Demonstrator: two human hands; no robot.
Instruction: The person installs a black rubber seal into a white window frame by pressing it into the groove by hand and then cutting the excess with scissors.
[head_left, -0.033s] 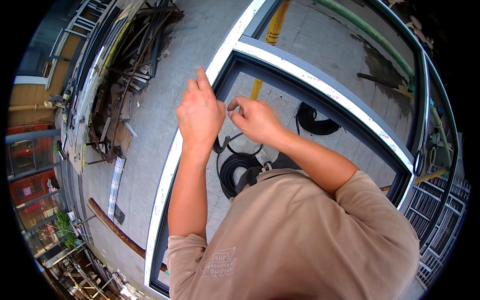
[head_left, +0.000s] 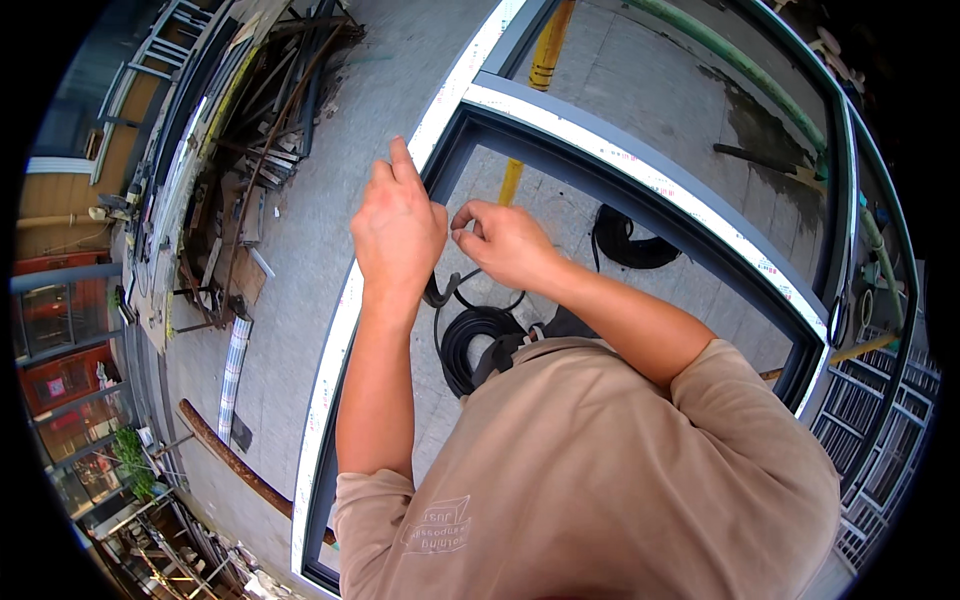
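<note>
A large window frame (head_left: 625, 160), dark with white protective film along its bars, stands around me. My left hand (head_left: 398, 235) lies over its left bar, index finger stretched along the bar and the other fingers folded about it. Just to the right, inside the opening, my right hand (head_left: 508, 245) is curled with thumb and fingertips close together. Whatever those fingertips hold is too small or hidden to make out. Below the hands, a black rubber strip (head_left: 440, 292) loops down towards a black coil (head_left: 470, 340); its upper end is hidden by my left hand.
Another black coil (head_left: 635, 240) lies on the paved floor (head_left: 300, 240) beyond the opening. Yellow (head_left: 548, 50) and green (head_left: 720, 45) pipes pass behind the frame. At left are a rack of metal scraps (head_left: 270, 150), a wrapped roll (head_left: 235, 370) and a rusty pipe (head_left: 235, 455).
My right hand has shifted very slightly left and down. My left hand stays at the left bar, and the frame sits almost the same.
</note>
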